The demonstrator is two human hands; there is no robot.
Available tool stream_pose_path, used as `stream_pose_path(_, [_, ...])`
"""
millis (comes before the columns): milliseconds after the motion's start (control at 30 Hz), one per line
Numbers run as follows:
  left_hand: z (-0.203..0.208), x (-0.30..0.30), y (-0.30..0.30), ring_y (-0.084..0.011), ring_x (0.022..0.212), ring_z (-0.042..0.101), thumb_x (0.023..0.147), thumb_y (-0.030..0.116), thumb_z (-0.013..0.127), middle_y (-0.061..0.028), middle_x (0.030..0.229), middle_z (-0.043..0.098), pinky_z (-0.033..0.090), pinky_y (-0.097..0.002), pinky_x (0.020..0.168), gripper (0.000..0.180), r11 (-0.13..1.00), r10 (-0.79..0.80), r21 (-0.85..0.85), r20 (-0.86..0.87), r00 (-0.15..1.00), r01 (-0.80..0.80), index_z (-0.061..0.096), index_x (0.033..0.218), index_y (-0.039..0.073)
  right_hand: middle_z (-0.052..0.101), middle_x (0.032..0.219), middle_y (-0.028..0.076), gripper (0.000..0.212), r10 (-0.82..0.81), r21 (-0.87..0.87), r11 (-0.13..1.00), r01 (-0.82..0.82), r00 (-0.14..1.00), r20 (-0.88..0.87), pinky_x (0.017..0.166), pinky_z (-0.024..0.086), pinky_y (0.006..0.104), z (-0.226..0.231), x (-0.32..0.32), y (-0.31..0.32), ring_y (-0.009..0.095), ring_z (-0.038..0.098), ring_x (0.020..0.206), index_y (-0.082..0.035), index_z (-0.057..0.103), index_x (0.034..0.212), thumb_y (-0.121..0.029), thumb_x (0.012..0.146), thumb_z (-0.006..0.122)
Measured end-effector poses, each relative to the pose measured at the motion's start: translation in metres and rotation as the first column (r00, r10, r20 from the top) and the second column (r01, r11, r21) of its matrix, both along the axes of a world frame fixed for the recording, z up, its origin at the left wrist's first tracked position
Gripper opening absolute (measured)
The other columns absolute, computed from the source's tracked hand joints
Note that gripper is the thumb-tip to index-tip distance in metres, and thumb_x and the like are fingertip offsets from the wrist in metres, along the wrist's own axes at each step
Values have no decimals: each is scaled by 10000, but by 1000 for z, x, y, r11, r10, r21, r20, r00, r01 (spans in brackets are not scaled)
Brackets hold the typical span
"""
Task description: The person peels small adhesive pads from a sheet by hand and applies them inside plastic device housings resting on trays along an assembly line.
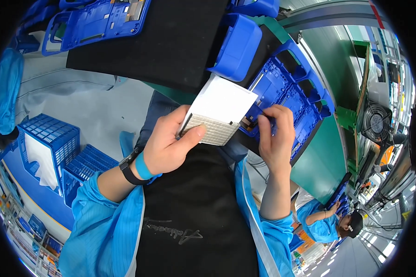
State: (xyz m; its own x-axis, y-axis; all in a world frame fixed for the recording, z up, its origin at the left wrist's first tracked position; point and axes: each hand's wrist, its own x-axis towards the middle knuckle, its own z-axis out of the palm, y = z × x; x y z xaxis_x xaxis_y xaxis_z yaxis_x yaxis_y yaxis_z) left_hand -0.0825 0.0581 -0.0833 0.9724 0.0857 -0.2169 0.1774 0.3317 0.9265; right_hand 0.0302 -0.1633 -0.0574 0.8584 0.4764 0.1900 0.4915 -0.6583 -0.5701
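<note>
My left hand (168, 143) grips a white backing sheet (224, 101) whose lower part carries rows of small beige pads (212, 129); the thumb presses on the pads. A few dark spots show where the pads meet the white part. Just right of the sheet, my right hand (276, 131) has thumb and index finger bent together in a pinch. Whatever lies between those fingertips is too small to make out. Behind the right hand lies an open blue plastic housing (286, 97) with ribs and small fittings inside.
A blue plastic cover (238, 46) stands beyond the sheet on a black mat (171, 37). Another blue housing (101, 23) lies far left. Blue crates (55, 134) stand on the left. At right are a green surface (323, 161), a fan (376, 121) and a co-worker (323, 221).
</note>
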Motion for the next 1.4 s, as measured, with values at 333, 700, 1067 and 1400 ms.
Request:
stream_pose_path(333, [11, 11, -14, -234, 887, 705, 993, 170, 599, -168, 992, 718, 533, -318, 786, 289, 983, -151, 116, 62, 987, 143, 580, 1189, -41, 636, 872, 106, 136, 151, 93, 985, -144, 986, -75, 686, 466, 320, 21, -22, -4, 241, 590, 783, 0, 664, 902, 61, 797, 724])
stream_pose_path(700, [3, 21, -24, -81, 808, 636, 1015, 192, 589, -75, 1024, 709, 519, -235, 646, 302, 989, -119, -119, -246, 962, 92, 590, 1223, -27, 552, 819, 117, 214, 204, 84, 974, -210, 976, 82, 650, 437, 360, 10, -25, -18, 281, 537, 734, -14, 561, 852, 152, 742, 640])
stream_pose_path(1067, [5, 17, -15, -125, 1002, 646, 1019, 120, 576, -109, 1158, 692, 520, -276, 866, 314, 995, -96, -49, -136, 986, 90, 547, 1286, -44, 580, 844, 138, 46, 133, -155, 975, -161, 976, -175, 719, 467, 366, 13, 26, -64, 315, 570, 791, 13, 580, 862, 34, 880, 617])
stream_pose_path(1400, [5, 16, -14, -151, 1080, 637, 1017, 105, 570, -130, 1188, 687, 503, -299, 927, 310, 993, -112, -57, -132, 985, 105, 541, 1276, -62, 584, 846, 135, 35, 177, -183, 959, -215, 963, -206, 728, 460, 394, 12, 26, -58, 323, 552, 800, -4, 595, 879, 24, 876, 616])
